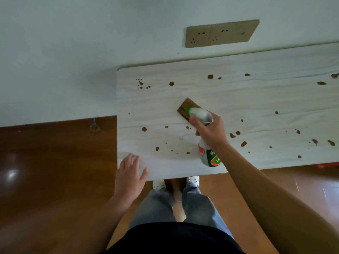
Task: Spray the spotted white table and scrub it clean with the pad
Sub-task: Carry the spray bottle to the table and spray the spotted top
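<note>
Spray bottle (209, 156), fill level unreadable, gripped by right hand (211, 132) over spotted white table (256, 99), nozzle above brown pad (186, 106) lying mid-table; left hand (131, 171) flat, fingers straight, on table's near left corner.

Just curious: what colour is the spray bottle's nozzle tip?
The nozzle tip of the spray bottle is bright green; head view shows it.

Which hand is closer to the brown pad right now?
Right. The right hand, gripping the spray bottle, is just beside the pad, at its near right end. The left hand lies flat at the table's near left corner, well away from the pad.
</note>
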{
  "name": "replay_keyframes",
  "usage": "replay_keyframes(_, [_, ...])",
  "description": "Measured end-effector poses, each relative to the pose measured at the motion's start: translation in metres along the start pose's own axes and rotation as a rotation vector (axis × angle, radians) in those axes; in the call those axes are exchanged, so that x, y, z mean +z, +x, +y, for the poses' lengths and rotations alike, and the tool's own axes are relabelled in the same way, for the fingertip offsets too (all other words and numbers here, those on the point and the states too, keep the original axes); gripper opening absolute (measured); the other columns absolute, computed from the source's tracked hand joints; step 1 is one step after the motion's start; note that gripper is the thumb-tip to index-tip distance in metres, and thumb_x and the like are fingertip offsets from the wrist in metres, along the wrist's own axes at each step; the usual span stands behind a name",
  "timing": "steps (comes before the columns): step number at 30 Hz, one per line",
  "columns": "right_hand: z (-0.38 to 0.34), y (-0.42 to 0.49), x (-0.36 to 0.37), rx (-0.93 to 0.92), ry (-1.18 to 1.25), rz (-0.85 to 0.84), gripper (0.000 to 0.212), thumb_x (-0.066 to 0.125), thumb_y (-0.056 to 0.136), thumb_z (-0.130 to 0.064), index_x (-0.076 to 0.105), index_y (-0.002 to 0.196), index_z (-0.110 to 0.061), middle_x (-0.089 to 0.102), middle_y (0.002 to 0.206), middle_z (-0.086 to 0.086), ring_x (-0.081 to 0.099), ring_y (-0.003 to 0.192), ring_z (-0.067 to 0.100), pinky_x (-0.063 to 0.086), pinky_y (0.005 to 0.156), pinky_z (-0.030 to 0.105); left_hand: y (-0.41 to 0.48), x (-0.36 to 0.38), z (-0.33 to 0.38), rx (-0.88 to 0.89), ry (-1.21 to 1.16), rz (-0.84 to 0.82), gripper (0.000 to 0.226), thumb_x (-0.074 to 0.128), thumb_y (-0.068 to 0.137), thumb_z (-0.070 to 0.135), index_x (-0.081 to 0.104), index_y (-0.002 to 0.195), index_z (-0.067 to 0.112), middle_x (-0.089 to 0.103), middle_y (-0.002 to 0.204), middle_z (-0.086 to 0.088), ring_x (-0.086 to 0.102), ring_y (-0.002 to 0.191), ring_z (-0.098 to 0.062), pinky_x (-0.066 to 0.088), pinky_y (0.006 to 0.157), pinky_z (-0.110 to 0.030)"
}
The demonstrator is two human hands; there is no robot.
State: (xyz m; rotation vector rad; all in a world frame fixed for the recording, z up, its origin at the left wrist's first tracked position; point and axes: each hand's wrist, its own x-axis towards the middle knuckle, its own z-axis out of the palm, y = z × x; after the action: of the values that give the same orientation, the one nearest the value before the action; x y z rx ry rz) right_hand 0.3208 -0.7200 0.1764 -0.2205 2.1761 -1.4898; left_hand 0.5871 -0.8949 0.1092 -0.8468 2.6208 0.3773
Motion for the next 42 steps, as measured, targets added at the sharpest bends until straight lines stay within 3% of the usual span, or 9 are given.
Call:
replay_keyframes(3, [0.011, 0.011, -0.003, 0.073, -0.098, -0.048, 0.038, 0.071, 0.088, -0.047, 0.068, 0.106, -0.013, 0.067, 0.067, 0.004, 0.060, 0.049, 0.006, 0.049, 0.051, 0.018, -0.001, 0.006, 0.003, -0.011, 0.006, 0.026, 0.059, 0.049, 0.100, 0.051, 0.051, 0.146, 0.013, 0.045, 0.157, -0.014, 0.042, 0.146, -0.033, 0.049, 0.111, -0.047])
replay_keyframes(7, [0.017, 0.016, -0.016, 0.101, -0.178, -0.027, 0.035, 0.069, 0.087, -0.050, 0.068, 0.098, -0.017, 0.070, 0.064, 0.005, 0.060, 0.049, 0.010, 0.053, 0.053, 0.027, -0.006, 0.015, 0.006, -0.029, 0.007, 0.059, 0.061, 0.043, 0.102, 0.053, 0.048, 0.147, 0.012, 0.042, 0.158, -0.018, 0.041, 0.147, -0.037, 0.049, 0.111, -0.051])
replay_keyframes(16, [0.014, 0.033, -0.040, 0.086, -0.320, 0.023, 0.044, 0.070, 0.077, -0.062, 0.072, 0.082, -0.018, 0.069, 0.062, 0.004, 0.063, 0.050, 0.015, 0.060, 0.056, 0.042, -0.004, 0.031, 0.031, -0.103, 0.028, 0.084, 0.087, 0.030, 0.095, 0.068, 0.043, 0.149, 0.002, 0.038, 0.157, -0.029, 0.037, 0.147, -0.045, 0.042, 0.113, -0.057])
replay_keyframes(24, [0.010, 0.039, -0.041, 0.063, -0.414, 0.004, 0.045, 0.067, 0.076, -0.066, 0.068, 0.075, -0.021, 0.069, 0.065, 0.002, 0.068, 0.059, 0.021, 0.061, 0.059, 0.043, -0.004, 0.041, 0.027, -0.015, -0.002, 0.135, 0.077, 0.034, 0.097, 0.061, 0.048, 0.148, 0.004, 0.040, 0.159, -0.023, 0.038, 0.148, -0.041, 0.042, 0.115, -0.055])
replay_keyframes(30, [0.002, 0.039, -0.043, 0.054, -0.474, 0.009, 0.044, 0.062, 0.082, -0.065, 0.064, 0.074, -0.022, 0.063, 0.064, -0.005, 0.061, 0.060, 0.011, 0.044, 0.056, 0.025, -0.002, 0.040, 0.030, -0.021, 0.021, 0.119, 0.076, 0.033, 0.098, 0.059, 0.048, 0.147, 0.003, 0.040, 0.158, -0.023, 0.039, 0.147, -0.041, 0.043, 0.114, -0.055])
replay_keyframes(36, [0.000, 0.035, -0.047, 0.063, -0.466, 0.046, 0.043, 0.062, 0.082, -0.066, 0.059, 0.071, -0.025, 0.059, 0.062, -0.007, 0.059, 0.059, 0.011, 0.043, 0.054, 0.025, -0.002, 0.038, 0.031, -0.020, 0.034, 0.096, 0.077, 0.031, 0.098, 0.059, 0.047, 0.147, 0.002, 0.040, 0.158, -0.024, 0.040, 0.146, -0.042, 0.045, 0.113, -0.055])
replay_keyframes(42, [-0.004, 0.031, -0.054, 0.026, -0.373, 0.014, 0.035, 0.068, 0.083, -0.059, 0.062, 0.072, -0.026, 0.067, 0.062, 0.005, 0.068, 0.058, 0.027, 0.058, 0.059, 0.039, -0.003, 0.036, 0.033, -0.030, 0.024, 0.084, 0.078, 0.026, 0.099, 0.060, 0.046, 0.147, 0.003, 0.039, 0.158, -0.024, 0.039, 0.147, -0.042, 0.045, 0.113, -0.056])
